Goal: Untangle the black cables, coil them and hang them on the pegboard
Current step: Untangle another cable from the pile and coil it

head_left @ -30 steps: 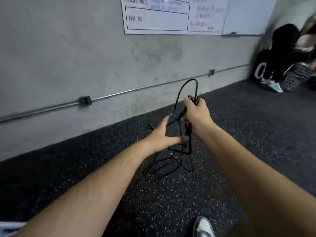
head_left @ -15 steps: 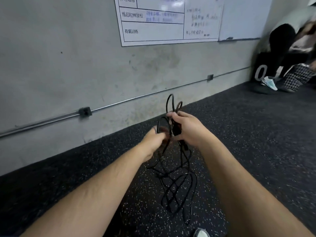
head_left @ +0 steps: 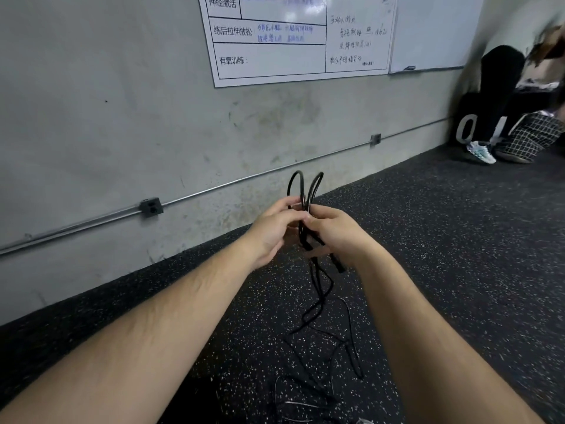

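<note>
Head view: both hands work the cables (head_left: 319, 286) near the wall (head_left: 122, 117).
The left hand (head_left: 270, 232) and right hand (head_left: 339, 231) each pinch the strands where two loops rise above the fingers. The rest hangs in a snarl onto the floor (head_left: 458, 270), and no pegboard shows. Best to hold one loop fixed, trace a single strand from the plug (head_left: 337, 266), and feed it through slack crossings rather than pull tight.
</note>
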